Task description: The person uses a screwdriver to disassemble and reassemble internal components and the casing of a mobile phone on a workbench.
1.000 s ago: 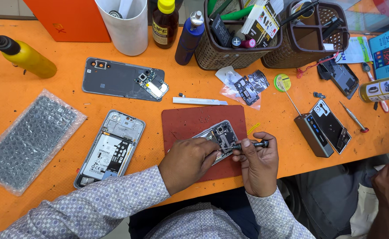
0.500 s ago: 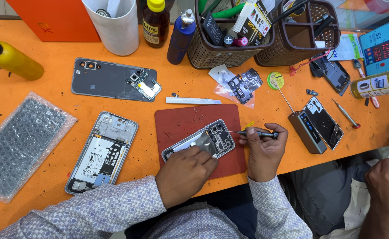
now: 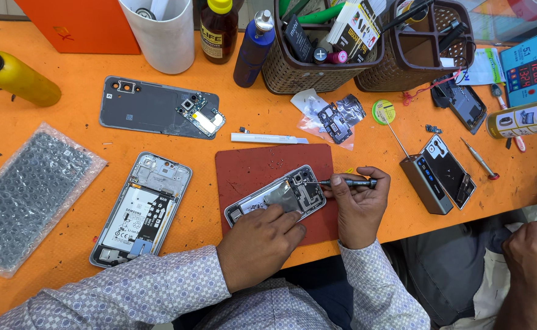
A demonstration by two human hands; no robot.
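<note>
An opened phone (image 3: 277,197) with its back removed lies tilted on a dark red work mat (image 3: 253,168). My left hand (image 3: 259,244) presses its fingertips on the phone's near edge and holds it steady. My right hand (image 3: 357,205) grips a small dark screwdriver (image 3: 348,182), held sideways with its tip at the upper right corner of the phone near the camera. Both sleeves are checked and light-coloured.
A phone frame (image 3: 140,208), a grey back cover (image 3: 152,110) with a small board, a bubble-wrap pouch (image 3: 27,195), a white plastic strip (image 3: 268,139), a yellow bottle (image 3: 18,76), baskets (image 3: 323,58), a white cup (image 3: 161,33), another phone on a block (image 3: 442,174). Another person's hands (image 3: 534,250) at right.
The view shifted a little. My right hand turned the screwdriver sideways and brought its tip to the phone's upper corner; my left hand slid to the phone's near edge.
</note>
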